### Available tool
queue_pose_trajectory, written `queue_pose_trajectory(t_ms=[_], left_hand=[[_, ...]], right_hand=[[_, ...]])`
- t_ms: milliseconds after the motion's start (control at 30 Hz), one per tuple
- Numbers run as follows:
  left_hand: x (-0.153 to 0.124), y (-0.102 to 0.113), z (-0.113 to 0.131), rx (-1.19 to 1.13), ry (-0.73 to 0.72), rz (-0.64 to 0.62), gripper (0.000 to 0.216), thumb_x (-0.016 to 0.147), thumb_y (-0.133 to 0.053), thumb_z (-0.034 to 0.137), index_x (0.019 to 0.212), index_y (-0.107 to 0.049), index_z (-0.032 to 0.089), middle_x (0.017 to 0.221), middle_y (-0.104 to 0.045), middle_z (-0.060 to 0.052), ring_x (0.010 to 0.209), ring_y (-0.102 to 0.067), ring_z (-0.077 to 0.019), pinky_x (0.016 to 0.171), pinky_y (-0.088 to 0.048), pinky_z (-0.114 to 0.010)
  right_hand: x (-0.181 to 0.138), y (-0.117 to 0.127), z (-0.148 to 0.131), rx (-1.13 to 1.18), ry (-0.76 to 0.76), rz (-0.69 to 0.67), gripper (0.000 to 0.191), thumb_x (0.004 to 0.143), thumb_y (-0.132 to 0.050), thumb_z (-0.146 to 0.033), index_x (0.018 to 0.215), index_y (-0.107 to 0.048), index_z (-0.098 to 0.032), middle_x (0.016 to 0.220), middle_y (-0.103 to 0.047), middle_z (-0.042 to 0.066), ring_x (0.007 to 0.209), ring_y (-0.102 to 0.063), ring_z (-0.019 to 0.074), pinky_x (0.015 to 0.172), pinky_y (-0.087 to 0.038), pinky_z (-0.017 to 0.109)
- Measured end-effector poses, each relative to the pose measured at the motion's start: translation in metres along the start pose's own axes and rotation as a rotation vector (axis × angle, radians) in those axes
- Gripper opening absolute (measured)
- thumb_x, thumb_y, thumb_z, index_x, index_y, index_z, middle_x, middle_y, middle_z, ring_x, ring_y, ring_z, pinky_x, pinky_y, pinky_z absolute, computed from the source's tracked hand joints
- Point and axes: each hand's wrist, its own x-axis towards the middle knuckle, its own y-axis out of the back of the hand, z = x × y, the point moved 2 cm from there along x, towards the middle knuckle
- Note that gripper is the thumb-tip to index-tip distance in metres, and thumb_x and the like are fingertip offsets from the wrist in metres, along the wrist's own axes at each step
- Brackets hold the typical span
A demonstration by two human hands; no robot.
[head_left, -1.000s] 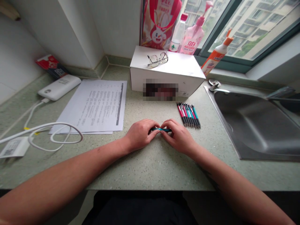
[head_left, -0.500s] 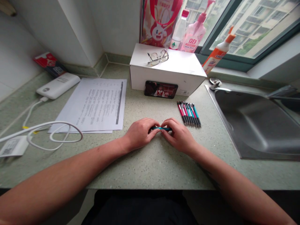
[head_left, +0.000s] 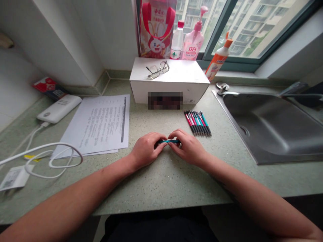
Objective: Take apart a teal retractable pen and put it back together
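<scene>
My left hand [head_left: 145,149] and my right hand [head_left: 187,148] rest on the green counter [head_left: 161,188] and pinch the two ends of a teal pen [head_left: 169,141], which lies level between them. Both hands have their fingers curled round the pen. A row of several red and teal pens [head_left: 197,122] lies on the counter just right of and behind my right hand.
A white box [head_left: 169,79] with glasses [head_left: 157,69] on it stands behind, with a phone leaning on its front. Printed papers [head_left: 101,122], a power bank [head_left: 59,108] and a white cable [head_left: 50,156] lie left. A steel sink [head_left: 272,127] is on the right. Bottles stand on the sill.
The hands keep the same hold on the teal pen. The camera has shifted a little, so everything sits slightly lower and further left in view.
</scene>
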Motion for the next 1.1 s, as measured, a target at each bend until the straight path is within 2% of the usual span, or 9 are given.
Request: queue_pose_trajectory(t_ms=[300, 733, 1100], left_hand=[[0.0, 0.0005, 0.0026, 0.018, 0.011, -0.005, 0.013, 0.093, -0.059, 0.026, 0.099, -0.066, 0.017, 0.096, -0.071, -0.006, 0.089, -0.066, -0.0187, 0.083, -0.053, -0.036], [-0.0013, 0.0013, 0.0035, 0.022, 0.03, -0.023, 0.013, 0.092, -0.06, 0.025, 0.101, -0.066, 0.017, 0.097, -0.071, -0.006, 0.089, -0.065, -0.0188, 0.082, -0.052, -0.034], [-0.0015, 0.002, 0.0024, 0.014, 0.05, 0.036, 0.013, 0.093, -0.061, 0.024, 0.101, -0.065, 0.016, 0.096, -0.07, -0.005, 0.087, -0.064, -0.0174, 0.08, -0.051, -0.033]], right_hand=[[-0.0025, -0.002, 0.0028, -0.027, -0.005, 0.006, 0.011, 0.094, -0.055, -0.031, 0.095, -0.059, -0.021, 0.096, -0.065, 0.005, 0.069, -0.062, 0.0152, 0.064, -0.048, 0.03], [-0.0035, -0.0049, 0.008, -0.089, 0.014, 0.068, 0.021, 0.095, -0.052, -0.042, 0.093, -0.06, -0.023, 0.087, -0.069, 0.004, 0.062, -0.063, 0.0173, 0.056, -0.045, 0.031], [-0.0014, -0.0017, 0.0068, -0.118, -0.07, 0.077, 0.028, 0.096, -0.051, -0.047, 0.096, -0.063, -0.021, 0.085, -0.07, 0.004, 0.064, -0.063, 0.018, 0.058, -0.044, 0.03]])
